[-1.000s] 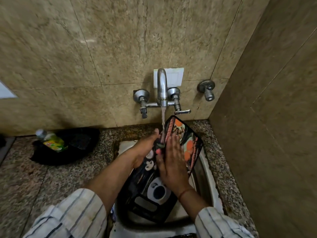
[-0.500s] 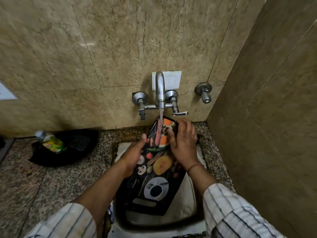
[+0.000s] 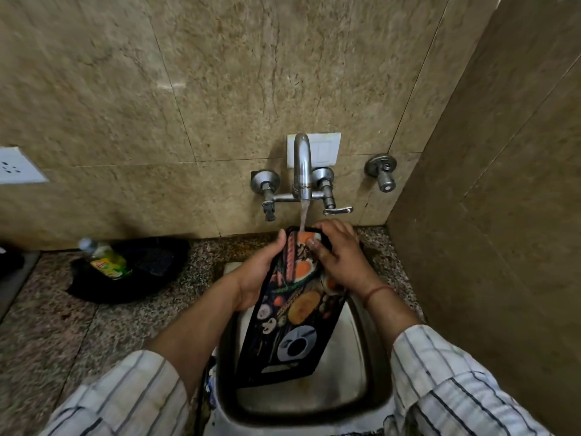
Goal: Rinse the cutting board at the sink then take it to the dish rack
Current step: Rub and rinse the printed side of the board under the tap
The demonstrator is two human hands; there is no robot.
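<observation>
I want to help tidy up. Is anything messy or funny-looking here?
One thing: a green bottle lies tipped on its side on a black cloth on the counter, left of the sink. Nothing looks spilled. The cutting board is just being rinsed under the tap.

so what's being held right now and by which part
The cutting board, under the running tap. The left hand grips its left edge near the top; the right hand lies over its top right corner.
</observation>
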